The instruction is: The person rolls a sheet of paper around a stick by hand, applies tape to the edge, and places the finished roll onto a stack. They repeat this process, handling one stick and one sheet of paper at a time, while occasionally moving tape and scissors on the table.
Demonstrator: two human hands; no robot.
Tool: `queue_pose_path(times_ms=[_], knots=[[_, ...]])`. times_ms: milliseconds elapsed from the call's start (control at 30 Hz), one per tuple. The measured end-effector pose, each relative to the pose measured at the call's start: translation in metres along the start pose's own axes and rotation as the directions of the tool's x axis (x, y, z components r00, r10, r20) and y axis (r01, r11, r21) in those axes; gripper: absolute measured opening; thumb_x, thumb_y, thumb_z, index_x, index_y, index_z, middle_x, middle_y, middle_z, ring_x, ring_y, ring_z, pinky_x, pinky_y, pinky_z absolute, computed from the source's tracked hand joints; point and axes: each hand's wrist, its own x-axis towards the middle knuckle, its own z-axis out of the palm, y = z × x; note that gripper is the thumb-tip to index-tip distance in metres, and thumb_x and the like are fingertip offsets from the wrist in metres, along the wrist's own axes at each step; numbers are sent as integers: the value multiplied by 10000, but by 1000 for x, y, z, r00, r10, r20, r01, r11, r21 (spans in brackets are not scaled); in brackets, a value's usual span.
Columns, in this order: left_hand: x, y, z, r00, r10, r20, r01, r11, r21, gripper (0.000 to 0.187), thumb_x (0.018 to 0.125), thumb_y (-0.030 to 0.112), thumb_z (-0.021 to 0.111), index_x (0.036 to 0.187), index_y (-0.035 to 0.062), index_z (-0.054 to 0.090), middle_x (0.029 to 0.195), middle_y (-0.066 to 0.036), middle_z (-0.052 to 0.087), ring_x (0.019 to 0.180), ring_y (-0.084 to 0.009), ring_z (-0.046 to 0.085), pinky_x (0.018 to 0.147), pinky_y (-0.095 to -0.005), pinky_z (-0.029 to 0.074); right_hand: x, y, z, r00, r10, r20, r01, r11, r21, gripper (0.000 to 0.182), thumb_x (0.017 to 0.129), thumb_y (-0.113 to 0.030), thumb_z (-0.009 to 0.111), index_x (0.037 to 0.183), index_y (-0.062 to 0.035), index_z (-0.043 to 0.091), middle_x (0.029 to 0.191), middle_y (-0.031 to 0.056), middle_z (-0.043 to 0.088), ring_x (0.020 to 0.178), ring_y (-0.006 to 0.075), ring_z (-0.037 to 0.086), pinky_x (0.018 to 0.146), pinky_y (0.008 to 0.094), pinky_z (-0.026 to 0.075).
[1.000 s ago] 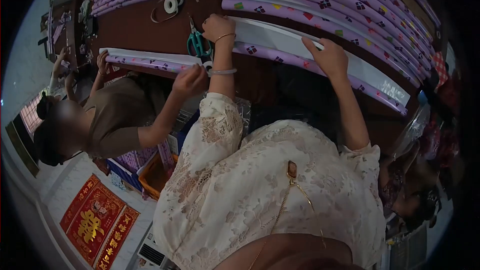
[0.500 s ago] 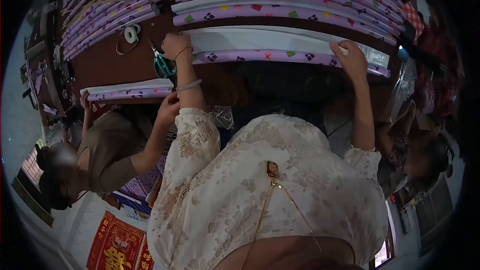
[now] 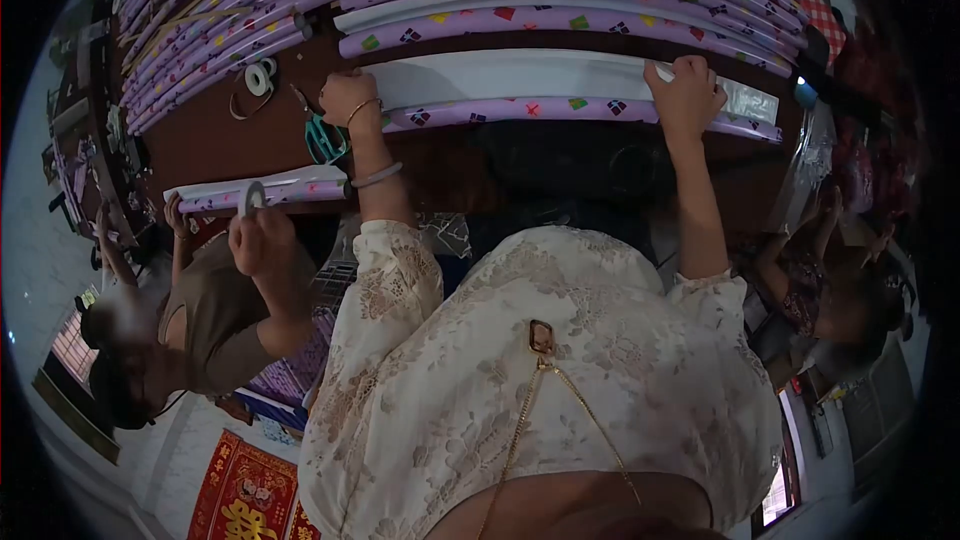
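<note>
Sheet of wrapping paper [image 3: 500, 78] on the near side of a brown table [image 3: 200, 130], pale face up, its patterned purple roll [image 3: 547, 111] lying along the near edge before the person in the lace blouse [image 3: 600, 360]. Left hand [image 3: 350, 98] at the left end, fingers bent; from where I stand the fingertips are hidden, so whether it grasps the paper or merely presses it cannot be told. Right hand [image 3: 688, 95] toward the right end, thumb at the far edge and fingers curled; here too, pinching and pressing cannot be told apart. Just beyond it lies a clear plastic strip [image 3: 755, 105]; more purple rolls [image 3: 560, 20] lie behind.

Likely faults, by judgement: uneven pull between the hands would skew the roll and crease the sheet; slackening at either end could let the curled paper spring back; a tug toward the body could tip the roll over the table's edge. Teal-handled scissors [image 3: 326, 140] rest beside the left forearm [image 3: 386, 202], where a leftward sweep could knock them. Farther left, a co-worker's hand [image 3: 262, 242] holds up a tape ring [image 3: 254, 198]; a sideways swing by either person could bring a bump.
</note>
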Motion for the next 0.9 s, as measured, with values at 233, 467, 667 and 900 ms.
queue_pose_path(times_ms=[233, 467, 667, 900], knots=[[-1, 0, -2, 1000, 0, 2, 0, 1000, -11, 196, 712, 291, 610, 810, 141, 690, 869, -134, 639, 858, -314, 598, 712, -443, 450, -2, -5, 9, 987, -56, -150, 51, 998, -35, 308, 709, -350, 643, 802, -56, 620, 923, 47, 521, 896, 232, 451, 780, 436, 278], [3, -2, 4, 1000, 2, 13, -2, 1000, -12, 188, 716, 289, 594, 799, 152, 692, 898, -127, 636, 884, -305, 591, 729, -452, 456, -2, -10, 13, 985, -53, -164, 44, 998, -55, 256, 685, -295, 669, 801, -74, 617, 922, 31, 512, 884, 227, 433, 771, 425, 272], [4, -3, 6, 1000, -3, -10, 3, 1000, 13, 171, 710, 300, 600, 774, 169, 690, 886, -105, 641, 877, -297, 593, 713, -451, 459, 1, -17, 12, 988, -68, -136, 57, 995, -80, 239, 684, -280, 667, 802, -78, 617, 918, 30, 513, 861, 222, 427, 762, 417, 276], [-1, -3, 1, 999, 30, -12, -31, 997, -72, 183, 718, 309, 607, 775, 152, 682, 879, -107, 638, 898, -300, 573, 710, -466, 443, 4, -20, 17, 992, -72, -102, 54, 984, -171, 275, 683, -298, 656, 856, -87, 621, 950, 26, 531, 891, 214, 465, 759, 399, 294]])
